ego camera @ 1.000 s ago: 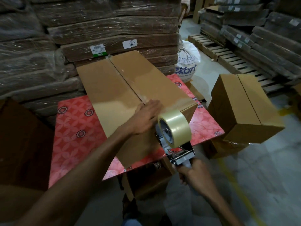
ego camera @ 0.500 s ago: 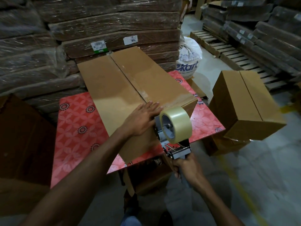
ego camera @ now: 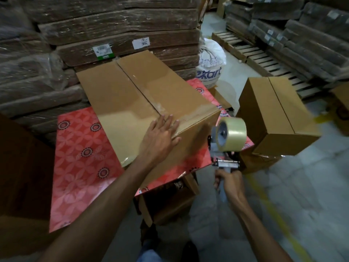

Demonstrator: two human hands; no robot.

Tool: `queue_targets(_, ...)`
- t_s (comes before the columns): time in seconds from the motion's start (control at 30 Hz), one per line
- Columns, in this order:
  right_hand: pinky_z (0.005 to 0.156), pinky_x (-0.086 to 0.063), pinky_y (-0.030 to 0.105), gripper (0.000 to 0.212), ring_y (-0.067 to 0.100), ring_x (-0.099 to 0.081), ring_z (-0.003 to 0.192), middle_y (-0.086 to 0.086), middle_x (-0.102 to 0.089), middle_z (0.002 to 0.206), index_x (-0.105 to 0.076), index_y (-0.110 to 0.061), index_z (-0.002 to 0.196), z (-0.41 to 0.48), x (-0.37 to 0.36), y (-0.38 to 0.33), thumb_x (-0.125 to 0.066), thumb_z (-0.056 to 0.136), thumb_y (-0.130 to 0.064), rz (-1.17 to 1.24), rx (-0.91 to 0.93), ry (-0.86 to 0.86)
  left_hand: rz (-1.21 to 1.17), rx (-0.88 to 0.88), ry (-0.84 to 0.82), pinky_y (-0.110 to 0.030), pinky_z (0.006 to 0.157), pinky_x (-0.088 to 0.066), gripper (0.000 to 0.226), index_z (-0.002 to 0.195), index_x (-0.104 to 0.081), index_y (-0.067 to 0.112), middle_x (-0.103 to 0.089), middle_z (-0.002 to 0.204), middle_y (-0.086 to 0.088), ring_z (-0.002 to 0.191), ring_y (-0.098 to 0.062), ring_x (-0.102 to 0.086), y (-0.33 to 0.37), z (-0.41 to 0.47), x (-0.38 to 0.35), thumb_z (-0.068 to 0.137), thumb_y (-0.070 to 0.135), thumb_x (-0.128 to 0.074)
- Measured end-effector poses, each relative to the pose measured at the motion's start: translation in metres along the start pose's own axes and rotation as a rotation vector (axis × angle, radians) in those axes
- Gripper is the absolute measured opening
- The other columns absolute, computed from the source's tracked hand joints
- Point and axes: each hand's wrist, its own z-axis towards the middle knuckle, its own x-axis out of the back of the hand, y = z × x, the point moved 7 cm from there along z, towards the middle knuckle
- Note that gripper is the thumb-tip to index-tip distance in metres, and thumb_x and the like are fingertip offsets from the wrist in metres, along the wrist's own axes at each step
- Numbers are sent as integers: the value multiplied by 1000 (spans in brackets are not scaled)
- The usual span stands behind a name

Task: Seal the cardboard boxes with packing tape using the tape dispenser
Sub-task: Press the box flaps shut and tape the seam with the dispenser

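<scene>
**Pressing down on the box, tape tool held beside it**

The left grip (ego camera: pixel 160 137) lies flat on the big cardboard box (ego camera: pixel 120 99). Its fingers are straight and released, holding nothing. They spread over the middle seam, right at the near top edge of the box. Shiny clear tape (ego camera: pixel 157 106) shows on the seam just past the fingertips.

The box sits on a table (ego camera: pixel 79 157) with a red flowery cover.

The right grip (ego camera: pixel 229 183) is clenched around the handle of the tape dispenser (ego camera: pixel 226 164). It holds the tool up in the air, near the right end of the box's near side. The tape roll (ego camera: pixel 232 133) sits on top of the tool and looks blurry.

On the right, a second cardboard box (ego camera: pixel 273 114) is closed and rests on another box on the floor. An open brown box (ego camera: pixel 166 205) stands under the table.

Far behind the table are tall stacks of flat cardboard (ego camera: pixel 113 25) wrapped in plastic. A white bag (ego camera: pixel 211 59) with blue letters sits beside them. Wooden pallets (ego camera: pixel 260 55) lie on the floor at the far right.
</scene>
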Motion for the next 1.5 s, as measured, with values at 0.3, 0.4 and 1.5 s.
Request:
queue_targets(0.3, 81, -41, 33, 41, 34, -60, 100, 20, -66, 115, -64, -1, 119, 139, 27, -44, -67, 92, -31, -366, 86, 232, 114, 83, -3, -45, 126, -9, 79, 159, 5, 9, 9, 166, -12, 154, -27, 8, -8, -6, -19, 102, 60, -17)
queue_targets(0.4, 78, -47, 36, 38, 40, -64, 106, 25, -67, 119, -68, -1, 115, 177, 26, -36, -67, 92, -32, -480, 62, 175, 98, 74, -6, -44, 126, -10, 78, 159, 3, 10, 7, 165, -11, 154, -27, 6, -11, -11, -19, 103, 60, -17)
queue_targets(1.5, 120, -25, 45, 58, 31, -32, 146, 13, -35, 160, -26, -5, 157, 120, -433, -287, -29, 104, -29, -1194, 1109, -357, 8, 209, -146, -63, 117, -12, 64, 161, -4, 23, -4, 169, -1, 154, -33, -5, -340, 213, 15, 106, 45, -26)
